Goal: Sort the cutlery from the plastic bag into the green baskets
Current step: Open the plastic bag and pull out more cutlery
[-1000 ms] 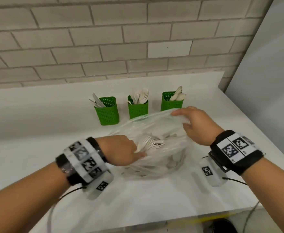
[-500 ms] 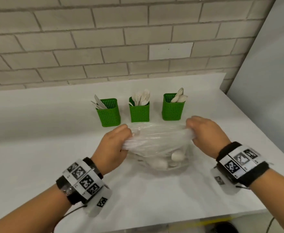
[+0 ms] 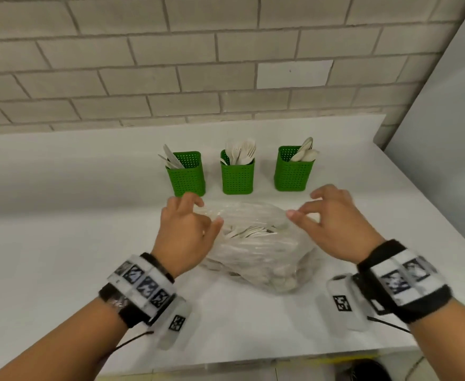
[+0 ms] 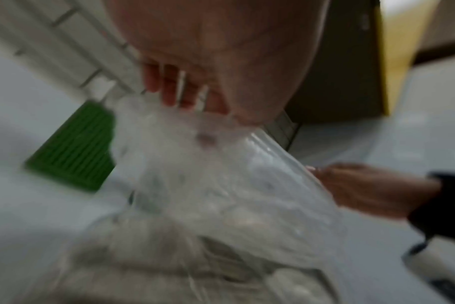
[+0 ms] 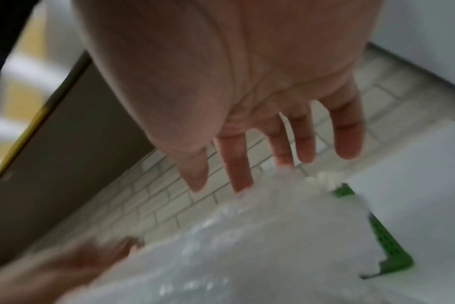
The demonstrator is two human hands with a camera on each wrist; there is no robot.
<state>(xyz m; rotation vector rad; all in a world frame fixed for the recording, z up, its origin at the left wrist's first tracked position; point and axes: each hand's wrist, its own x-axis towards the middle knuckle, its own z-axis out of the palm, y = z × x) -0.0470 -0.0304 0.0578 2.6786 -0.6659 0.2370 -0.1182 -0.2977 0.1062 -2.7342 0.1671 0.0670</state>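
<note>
My left hand (image 3: 183, 232) and right hand (image 3: 336, 224) hovered with fingers loosely spread at the left and right ends of the bag (image 3: 256, 243) on the table (image 3: 60, 243), pinching nothing. The baskets (image 3: 237, 173) stood just beyond, holding cutlery.

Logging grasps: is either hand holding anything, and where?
Right hand holds nothing; straight fingers touch the plastic bag's top. Left hand's fingertips meet its edge; grip cannot be told.
</note>
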